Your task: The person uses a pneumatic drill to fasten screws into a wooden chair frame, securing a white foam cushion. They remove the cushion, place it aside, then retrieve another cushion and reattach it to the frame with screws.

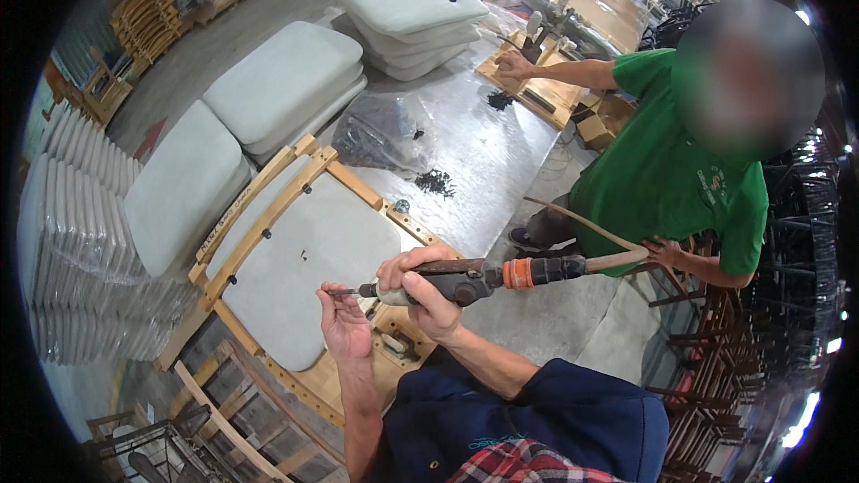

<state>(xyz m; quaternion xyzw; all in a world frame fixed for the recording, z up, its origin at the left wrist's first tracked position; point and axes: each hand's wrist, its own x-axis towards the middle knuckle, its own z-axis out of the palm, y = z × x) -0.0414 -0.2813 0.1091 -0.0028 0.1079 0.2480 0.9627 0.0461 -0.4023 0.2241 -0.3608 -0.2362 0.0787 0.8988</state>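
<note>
Head view: the power screwdriver (465,283), pointed left toward the seat pad (295,282), is gripped by the right hand (425,295), its bit (358,292) pinched by the nearer left hand (346,326).

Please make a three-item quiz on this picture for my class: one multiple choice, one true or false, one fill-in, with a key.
1. What flanks the pale padded panel in front of the worker: A) red bricks, B) wooden rails, C) glass sheets?
2. True or false: the fingers of the worker's left hand are at the tip end of the driver.
3. Fill the gap: the driver's body is gripped by the worker's ____ hand.

Key:
1. B, wooden rails.
2. True.
3. Right; the right hand is wrapped around it.
</note>
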